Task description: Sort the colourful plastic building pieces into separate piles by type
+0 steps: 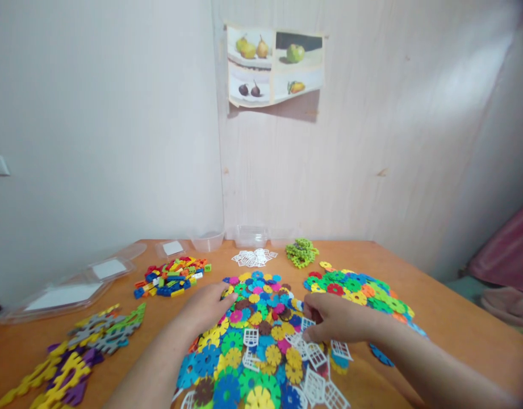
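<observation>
A large pile of colourful flower-shaped discs [233, 358] spreads across the middle of the table, with white lattice window pieces [251, 337] mixed in. At the pile's left edge is my left hand [208, 307], thumb apart from the fingers; its fingertips touch or hover over the discs. My right hand [335, 318] reaches over the pile's right side, fingers curled and thumb spread away from them. Between that thumb and the fingers a white lattice piece [307, 324] shows; no grip on it is visible. More white lattice pieces [316, 357] lie below this hand.
Building bricks [171, 276] and interlocking grey, green, yellow and purple pieces [108, 329] lie left. Behind are white cut-out pieces [253, 258], green linking pieces [301, 252] and clear tubs [250, 236]. More discs [359, 289] lie right; clear lids [61, 295] lie far left.
</observation>
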A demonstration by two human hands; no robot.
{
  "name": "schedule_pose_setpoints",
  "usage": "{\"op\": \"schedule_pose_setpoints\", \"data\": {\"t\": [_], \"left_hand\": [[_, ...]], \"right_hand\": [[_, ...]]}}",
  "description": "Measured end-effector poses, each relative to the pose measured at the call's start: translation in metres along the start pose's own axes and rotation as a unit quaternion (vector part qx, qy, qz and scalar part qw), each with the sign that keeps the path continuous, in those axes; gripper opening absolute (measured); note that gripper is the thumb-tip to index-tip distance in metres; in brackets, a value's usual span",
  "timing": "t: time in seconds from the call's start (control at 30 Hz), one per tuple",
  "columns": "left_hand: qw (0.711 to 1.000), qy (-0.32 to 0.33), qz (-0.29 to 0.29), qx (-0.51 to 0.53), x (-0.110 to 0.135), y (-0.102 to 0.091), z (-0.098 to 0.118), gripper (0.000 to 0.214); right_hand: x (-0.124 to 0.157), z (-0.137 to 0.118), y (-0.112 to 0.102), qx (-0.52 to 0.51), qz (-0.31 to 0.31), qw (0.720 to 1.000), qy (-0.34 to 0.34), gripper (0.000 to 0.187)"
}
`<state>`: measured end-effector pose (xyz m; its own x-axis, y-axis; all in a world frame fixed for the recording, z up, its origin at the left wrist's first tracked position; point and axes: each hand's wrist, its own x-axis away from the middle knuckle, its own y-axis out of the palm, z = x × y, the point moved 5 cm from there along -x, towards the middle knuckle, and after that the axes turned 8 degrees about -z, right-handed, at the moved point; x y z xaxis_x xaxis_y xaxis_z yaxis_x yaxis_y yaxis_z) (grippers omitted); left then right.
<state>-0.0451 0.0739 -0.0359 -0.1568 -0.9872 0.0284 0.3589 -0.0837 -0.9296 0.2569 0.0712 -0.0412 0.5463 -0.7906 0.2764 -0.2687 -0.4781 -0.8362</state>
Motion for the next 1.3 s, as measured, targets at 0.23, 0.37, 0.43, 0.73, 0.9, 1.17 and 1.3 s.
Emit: {"op": "schedule_pose_setpoints", "data": {"t": [0.23,0.37,0.43,0.73,0.9,1.17,1.3], "left_hand": [[1.000,0.001,0.000,-0.008,0.001,0.000,0.000,0.038],[1.000,0.004,0.003,-0.007,0.001,0.000,0.000,0.038],[1.000,0.003,0.003,-0.008,0.000,0.000,0.000,0.039],[1.000,-0.006,0.005,-0.006,0.000,0.000,-0.001,0.040],[1.000,-0.002,0.005,-0.004,0.001,0.000,-0.001,0.039],[1.000,-0.007,0.000,-0.004,0.003,-0.002,0.004,0.038],[1.000,-0.007,0.004,-0.003,0.004,-0.002,0.005,0.035]], "right_hand": [[-0.014,-0.006,0.006,-0.117,0.057,0.991,-0.043,0.011],[-0.018,-0.009,0.008,-0.191,0.065,0.978,-0.058,0.006],[-0.017,-0.010,0.008,-0.226,0.068,0.970,-0.054,0.006],[-0.012,-0.021,0.005,-0.294,0.093,0.950,-0.044,0.007],[-0.018,-0.020,0.010,-0.326,0.089,0.939,-0.061,0.019],[-0.023,-0.021,0.016,-0.351,0.067,0.933,-0.051,0.009],[-0.025,-0.022,0.014,-0.354,0.083,0.929,-0.067,0.010]]}}
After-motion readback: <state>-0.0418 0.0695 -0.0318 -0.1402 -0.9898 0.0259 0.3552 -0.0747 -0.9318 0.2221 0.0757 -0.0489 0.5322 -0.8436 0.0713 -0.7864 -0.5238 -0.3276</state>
